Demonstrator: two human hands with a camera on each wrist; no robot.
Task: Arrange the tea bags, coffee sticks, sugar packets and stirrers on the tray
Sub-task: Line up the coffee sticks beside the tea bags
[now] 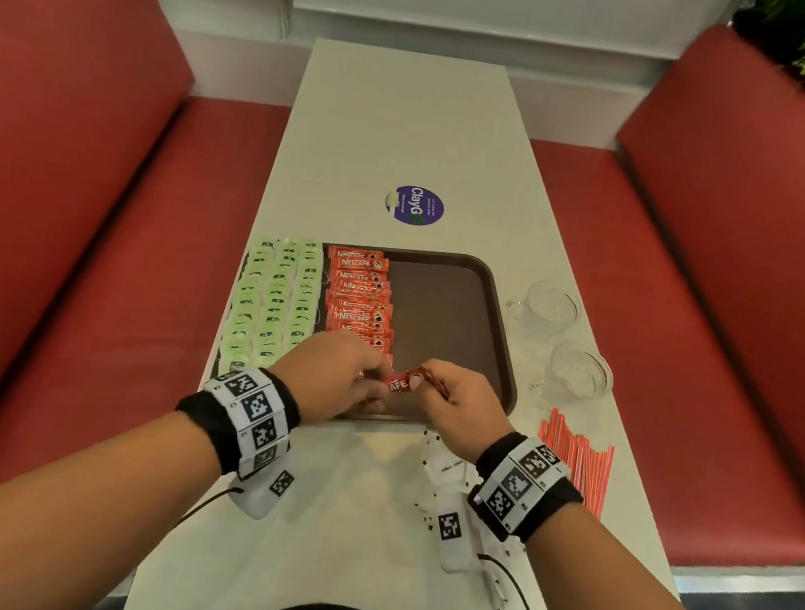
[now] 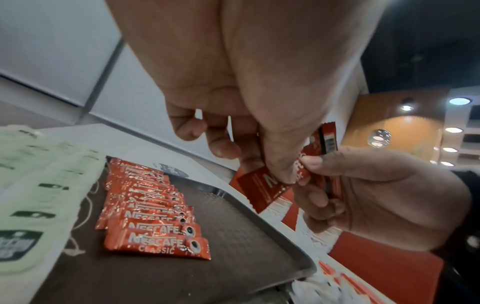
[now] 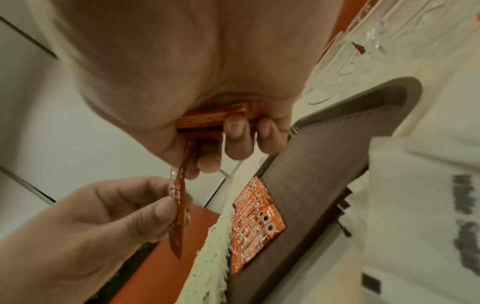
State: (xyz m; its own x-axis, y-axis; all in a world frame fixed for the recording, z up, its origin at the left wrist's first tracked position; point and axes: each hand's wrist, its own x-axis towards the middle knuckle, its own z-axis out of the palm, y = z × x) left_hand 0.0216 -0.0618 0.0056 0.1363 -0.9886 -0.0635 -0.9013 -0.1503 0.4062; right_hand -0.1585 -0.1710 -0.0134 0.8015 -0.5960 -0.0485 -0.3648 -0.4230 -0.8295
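A brown tray [image 1: 446, 311] holds columns of green tea bags [image 1: 277, 297] on its left and a row of red coffee sticks [image 1: 360, 299] beside them. Over the tray's near edge my left hand [image 1: 376, 385] pinches one coffee stick [image 1: 398, 386] between thumb and fingers [image 2: 280, 164]. My right hand [image 1: 422, 385] grips a small bundle of coffee sticks [image 3: 221, 119] and its thumb [image 2: 314, 162] also rests on that single stick [image 3: 178, 205]. Red-and-white stirrers [image 1: 575, 458] lie on the table right of the tray. White sugar packets [image 1: 445, 466] lie under my right wrist.
Two glass cups [image 1: 545, 306] [image 1: 579, 373] stand right of the tray. A round purple sticker [image 1: 414, 205] sits on the table beyond it. The tray's right half [image 3: 324, 164] is bare. Red benches [image 1: 68, 206] flank the narrow table.
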